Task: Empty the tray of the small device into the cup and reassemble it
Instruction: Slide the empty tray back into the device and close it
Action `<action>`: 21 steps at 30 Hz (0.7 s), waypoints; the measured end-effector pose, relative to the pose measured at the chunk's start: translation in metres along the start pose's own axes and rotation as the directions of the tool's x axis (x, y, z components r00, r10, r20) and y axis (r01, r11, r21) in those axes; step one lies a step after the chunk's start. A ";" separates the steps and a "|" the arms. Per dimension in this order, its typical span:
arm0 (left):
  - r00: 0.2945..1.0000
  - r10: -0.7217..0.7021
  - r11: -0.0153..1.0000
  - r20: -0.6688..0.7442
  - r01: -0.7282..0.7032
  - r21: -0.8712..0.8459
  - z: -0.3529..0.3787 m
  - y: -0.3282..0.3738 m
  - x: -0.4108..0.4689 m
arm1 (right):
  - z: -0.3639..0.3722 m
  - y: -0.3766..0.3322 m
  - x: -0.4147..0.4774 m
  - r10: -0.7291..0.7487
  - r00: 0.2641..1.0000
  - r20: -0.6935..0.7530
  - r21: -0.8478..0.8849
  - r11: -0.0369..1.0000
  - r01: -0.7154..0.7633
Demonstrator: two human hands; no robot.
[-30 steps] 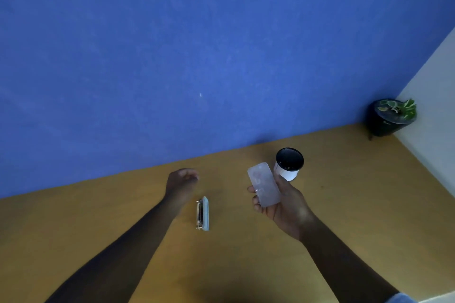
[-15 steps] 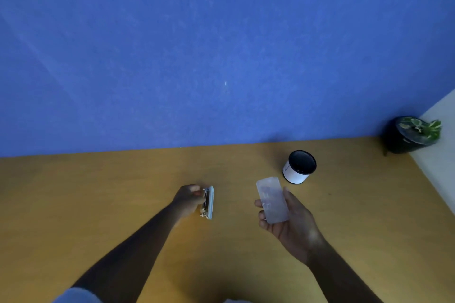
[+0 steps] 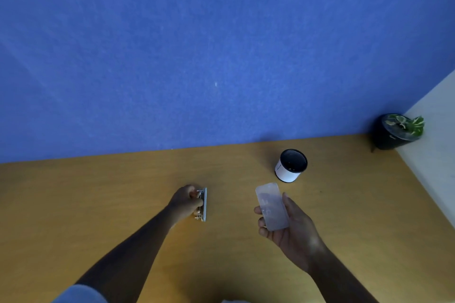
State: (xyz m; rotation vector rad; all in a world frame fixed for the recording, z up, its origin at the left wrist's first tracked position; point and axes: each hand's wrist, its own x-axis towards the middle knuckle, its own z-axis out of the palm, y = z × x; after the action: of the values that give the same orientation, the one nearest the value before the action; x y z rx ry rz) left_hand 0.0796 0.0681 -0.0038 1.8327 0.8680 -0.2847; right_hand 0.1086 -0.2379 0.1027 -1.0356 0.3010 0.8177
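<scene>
A small metal device body (image 3: 203, 204) stands on its edge on the wooden table (image 3: 98, 192). My left hand (image 3: 186, 202) is closed around its left side. My right hand (image 3: 288, 225) holds a translucent plastic tray (image 3: 271, 206) flat on its fingers, above the table and just in front of the cup. The cup (image 3: 290, 165) is white with a dark inside and stands upright behind the tray. Whether anything lies in the tray or the cup is too blurred to tell.
A blue wall (image 3: 221, 56) rises straight behind the table. A black pot with a green plant (image 3: 396, 131) sits in the far right corner beside a white wall (image 3: 433, 145).
My left hand has come down from behind the device body and closed on it. My right hand keeps the tray, a little lower and further from the cup.
</scene>
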 end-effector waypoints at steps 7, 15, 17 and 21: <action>1.000 -0.004 1.000 0.025 0.005 -0.009 0.005 -0.020 0.019 | 0.004 -0.002 0.000 0.018 1.000 0.011 -0.003 1.000 -0.018; 0.990 0.101 0.874 0.100 -0.041 -0.484 0.010 0.031 -0.049 | 0.008 -0.001 0.004 -0.009 1.000 0.010 0.001 1.000 0.009; 0.983 0.159 0.848 0.089 -0.089 -0.523 0.014 0.044 -0.062 | 0.012 0.001 0.005 -0.027 0.999 -0.025 -0.025 0.999 0.026; 0.970 0.237 0.806 0.058 -0.163 -0.569 0.022 0.071 -0.095 | 0.017 0.004 0.003 -0.088 0.993 -0.083 -0.086 0.993 0.080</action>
State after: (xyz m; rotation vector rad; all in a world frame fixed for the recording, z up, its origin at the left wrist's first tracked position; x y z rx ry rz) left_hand 0.0644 -0.0064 0.0896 1.3163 0.5776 0.0002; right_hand 0.1053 -0.2205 0.1069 -1.1553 0.2974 0.7150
